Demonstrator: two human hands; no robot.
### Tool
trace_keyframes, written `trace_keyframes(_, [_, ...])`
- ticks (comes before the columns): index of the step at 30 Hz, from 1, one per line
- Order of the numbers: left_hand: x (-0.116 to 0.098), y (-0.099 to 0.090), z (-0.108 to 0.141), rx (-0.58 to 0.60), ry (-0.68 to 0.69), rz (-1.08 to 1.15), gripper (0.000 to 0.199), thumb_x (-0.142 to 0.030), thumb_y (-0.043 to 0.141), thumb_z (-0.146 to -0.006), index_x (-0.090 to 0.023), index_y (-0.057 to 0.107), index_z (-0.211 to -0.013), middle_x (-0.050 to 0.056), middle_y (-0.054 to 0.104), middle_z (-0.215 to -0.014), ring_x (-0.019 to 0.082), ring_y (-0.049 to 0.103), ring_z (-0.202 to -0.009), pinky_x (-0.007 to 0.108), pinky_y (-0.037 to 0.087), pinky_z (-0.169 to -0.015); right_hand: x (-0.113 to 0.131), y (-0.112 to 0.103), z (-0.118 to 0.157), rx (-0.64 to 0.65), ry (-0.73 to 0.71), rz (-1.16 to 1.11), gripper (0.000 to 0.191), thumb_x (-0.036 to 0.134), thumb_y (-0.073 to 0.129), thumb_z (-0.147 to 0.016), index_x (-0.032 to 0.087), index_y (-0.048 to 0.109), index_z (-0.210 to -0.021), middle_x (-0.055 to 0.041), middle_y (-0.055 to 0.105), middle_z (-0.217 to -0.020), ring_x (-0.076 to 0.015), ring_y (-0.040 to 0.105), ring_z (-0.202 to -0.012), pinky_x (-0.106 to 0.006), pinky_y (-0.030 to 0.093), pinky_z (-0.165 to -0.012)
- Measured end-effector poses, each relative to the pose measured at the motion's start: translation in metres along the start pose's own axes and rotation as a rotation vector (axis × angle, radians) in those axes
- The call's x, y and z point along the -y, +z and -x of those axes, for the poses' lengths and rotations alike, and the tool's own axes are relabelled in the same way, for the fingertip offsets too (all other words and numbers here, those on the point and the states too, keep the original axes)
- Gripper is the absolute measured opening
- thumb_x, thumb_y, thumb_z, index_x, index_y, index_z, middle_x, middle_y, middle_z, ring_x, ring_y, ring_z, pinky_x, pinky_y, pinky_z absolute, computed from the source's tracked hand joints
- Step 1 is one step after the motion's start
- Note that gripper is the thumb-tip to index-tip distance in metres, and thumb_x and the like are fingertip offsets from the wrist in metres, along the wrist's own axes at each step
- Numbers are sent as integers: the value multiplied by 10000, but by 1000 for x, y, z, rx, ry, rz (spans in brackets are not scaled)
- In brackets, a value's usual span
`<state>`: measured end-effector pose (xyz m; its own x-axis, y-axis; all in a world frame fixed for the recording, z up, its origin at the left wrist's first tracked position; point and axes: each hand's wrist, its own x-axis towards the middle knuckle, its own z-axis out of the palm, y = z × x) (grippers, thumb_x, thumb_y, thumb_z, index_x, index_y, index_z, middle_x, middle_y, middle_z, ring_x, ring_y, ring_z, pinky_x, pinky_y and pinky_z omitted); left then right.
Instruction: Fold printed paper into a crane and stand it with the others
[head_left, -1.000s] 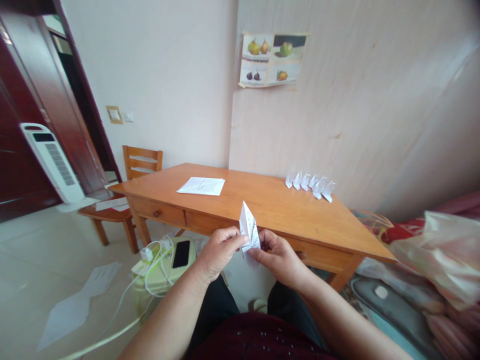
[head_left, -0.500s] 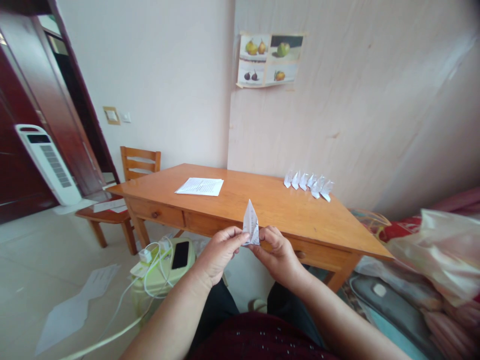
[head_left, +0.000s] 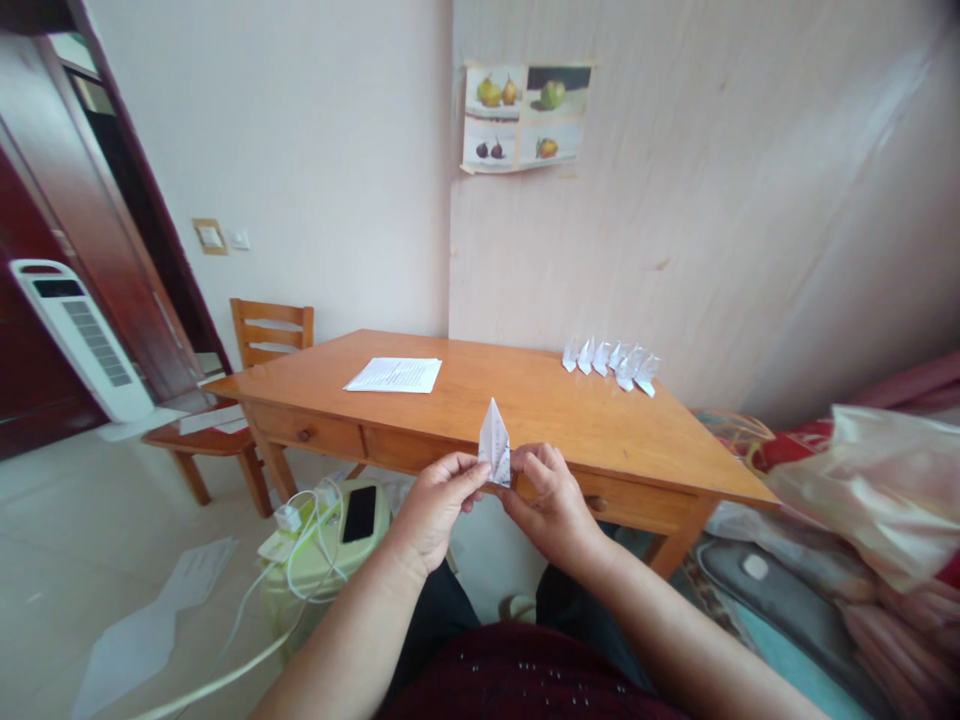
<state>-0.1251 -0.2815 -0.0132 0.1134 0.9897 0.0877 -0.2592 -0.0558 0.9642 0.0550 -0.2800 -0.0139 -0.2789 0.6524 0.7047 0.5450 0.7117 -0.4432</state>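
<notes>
A small folded piece of printed paper (head_left: 494, 445), pointed at the top, is held upright in front of the table's near edge. My left hand (head_left: 442, 500) pinches its lower left side between thumb and fingers. At the lower right corner, my right hand (head_left: 547, 505) has its thumb and bent fingertips against the paper. On the back right of the wooden table (head_left: 450, 420) stand several folded paper pieces (head_left: 611, 362) in a cluster. A stack of printed sheets (head_left: 394, 374) lies flat on the table's left half.
Left of my legs is a pale green stool-like box (head_left: 315, 550) bearing a black phone (head_left: 359, 514), chargers and white cables. A wooden chair (head_left: 274, 335) stands at the table's left end. Paper sheets (head_left: 142, 640) lie on the floor. Bags (head_left: 870, 490) are piled at right.
The view has turned slightly, so everything sits a little further left. Both hands keep the folded paper in nearly the same pose, with the right fingers shifted slightly.
</notes>
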Motion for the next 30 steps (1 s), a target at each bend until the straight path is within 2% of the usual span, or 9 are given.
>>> trace_keyframes(2, [1,-2,-2,-45,31,3,227,-385,767,-787,-181,689,-849,2,643,-789,98,518,-673,226,360,-638,-1,2,2,-24,89,-48,252,164,650,-802,237,612,-1040,-69,617,-1054,-241,563,-998,-388,450,-875])
trace_keyframes(5, [0,-3,-3,-92,62,-9,232,-385,774,-780,-176,693,-836,6,647,-779,112,532,-706,238,386,-690,-1,4,4,-40,341,-228,152,278,636,-847,213,612,-982,-54,635,-937,-213,579,-876,-345,456,-775])
trace_keyframes(6, [0,-3,-3,-98,72,-14,234,-386,774,-780,-174,692,-834,7,647,-775,115,531,-707,242,389,-698,0,5,4,-13,436,-323,158,345,628,-869,204,615,-939,-44,637,-870,-197,576,-808,-325,447,-720])
trace_keyframes(8, [-2,-2,-2,-96,103,-24,238,-388,771,-783,-171,687,-829,1,639,-752,117,521,-695,247,387,-694,3,6,3,90,604,-543,301,485,587,-900,188,628,-875,-36,640,-776,-170,563,-705,-291,409,-620])
trace_keyframes(11, [-3,1,0,-66,132,-44,237,-387,764,-793,-170,670,-813,-9,624,-720,120,515,-669,249,376,-675,9,7,0,203,746,-797,453,608,557,-892,168,653,-833,-49,657,-743,-146,558,-640,-259,346,-529])
trace_keyframes(19, [-2,4,2,-30,123,-113,249,-389,729,-825,-157,638,-812,5,634,-735,122,499,-679,254,379,-673,16,14,-2,107,787,-949,411,532,673,-838,164,611,-668,-10,593,-591,-96,464,-510,-249,300,-493])
trace_keyframes(24, [-1,5,2,-45,87,-63,257,-371,751,-804,-163,618,-876,20,666,-827,127,550,-734,255,406,-699,14,15,-1,79,764,-942,386,497,683,-841,170,591,-659,-12,601,-591,-98,459,-511,-258,309,-510])
trace_keyframes(30, [-2,4,1,-100,34,25,368,-398,801,-755,-179,614,-984,16,669,-872,112,573,-690,254,421,-671,12,15,0,86,710,-907,384,501,679,-847,182,579,-658,5,579,-567,-102,448,-514,-262,328,-528])
